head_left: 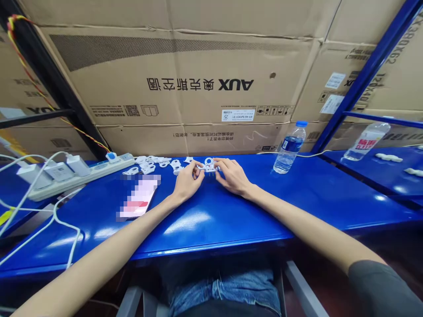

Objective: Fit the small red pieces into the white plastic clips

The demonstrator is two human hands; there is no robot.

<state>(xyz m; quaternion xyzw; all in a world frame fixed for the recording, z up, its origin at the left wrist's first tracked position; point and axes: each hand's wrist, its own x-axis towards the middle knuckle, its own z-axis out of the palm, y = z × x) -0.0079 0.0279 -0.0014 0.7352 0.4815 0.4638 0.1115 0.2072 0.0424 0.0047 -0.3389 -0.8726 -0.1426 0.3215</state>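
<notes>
White plastic piece (209, 168), ring-topped with thin metal prongs pointing down, sits between your two hands near the back of the blue table (211, 220), seen from the head view. Your left hand (189, 178) has its thumb and fingers drawn together in a pinch at the piece's left end. Your right hand (233, 176) brings curved fingers to the right end, the thumb a little apart below; you cannot tell from here how firmly they grip, or whether the prongs touch the table.

You appear to be at a two-handed handling step. Your next move would call for a steady left pinch and small, careful right fingertip work, without bending the prongs.

Behind your hands, the cardboard box (198, 57) limits reach. On your left lie loose white pieces (147, 164), with the phone (140, 198) beside your left forearm. To your right, bare tabletop runs to the water bottle (288, 149). Toward you, the blue surface is open down to its front edge.
</notes>
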